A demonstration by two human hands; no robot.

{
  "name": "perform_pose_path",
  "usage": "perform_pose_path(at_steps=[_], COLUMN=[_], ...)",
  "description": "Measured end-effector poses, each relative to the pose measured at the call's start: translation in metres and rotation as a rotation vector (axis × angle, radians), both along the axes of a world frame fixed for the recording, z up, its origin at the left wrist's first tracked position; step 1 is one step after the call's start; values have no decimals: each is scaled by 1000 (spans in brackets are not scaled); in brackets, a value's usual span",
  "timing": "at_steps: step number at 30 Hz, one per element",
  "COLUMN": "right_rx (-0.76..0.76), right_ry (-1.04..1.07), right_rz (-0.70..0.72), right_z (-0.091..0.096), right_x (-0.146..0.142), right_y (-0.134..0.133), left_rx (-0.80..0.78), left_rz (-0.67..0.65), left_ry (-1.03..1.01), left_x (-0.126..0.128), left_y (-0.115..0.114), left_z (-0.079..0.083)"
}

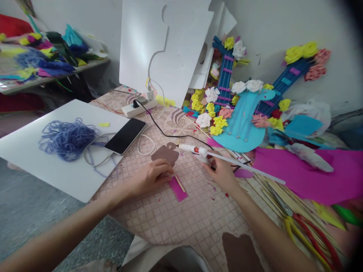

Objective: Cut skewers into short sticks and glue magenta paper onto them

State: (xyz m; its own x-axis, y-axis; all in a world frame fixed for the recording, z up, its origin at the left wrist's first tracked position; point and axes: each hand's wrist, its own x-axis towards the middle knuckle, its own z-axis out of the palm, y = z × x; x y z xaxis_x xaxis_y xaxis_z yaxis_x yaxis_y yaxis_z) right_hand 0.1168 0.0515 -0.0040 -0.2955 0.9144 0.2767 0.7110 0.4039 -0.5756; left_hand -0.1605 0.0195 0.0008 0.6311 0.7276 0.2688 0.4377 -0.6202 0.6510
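Observation:
A glue gun [193,149] is in my right hand [222,173], whose fingers close round its handle. Its nozzle points left and a long glue stick [249,166] runs out of its back. My left hand [160,173] has its fingers bent and pressed together at the far end of a short wooden stick [180,184]. That stick lies along a small magenta strip [178,193] on the patterned tablecloth [170,223]. The fingers hide the upper ends of both. Just beyond my left hand is a brown patch [166,154] on the cloth.
A smartphone [125,136] with a white cable and a blue yarn heap [68,138] lie to the left on a white board [79,185]. A power strip [138,108] stands behind. Flower-trimmed blue guitar shapes [241,124] lean at the back. Scissors [300,234] and thin sticks [272,192] lie right.

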Motion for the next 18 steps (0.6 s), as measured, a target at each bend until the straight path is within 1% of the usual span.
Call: perform_pose_path(at_steps=[5,9,13,18], right_rx=[19,60,106,108], right_ry=[-12,-14,-29,-39], right_rz=[-20,-19,-16,-8], right_z=[0,1,3,0], right_x=[2,3,5,13], right_y=[0,-1,-8,-16], left_rx=[-14,22,112,295], left_rz=[-19,-80,-126,-183], left_ry=[40,108,184,284], left_x=[0,0,-1,-2], left_y=[-3,-5,-5,-3], left_z=[4,8,12,13])
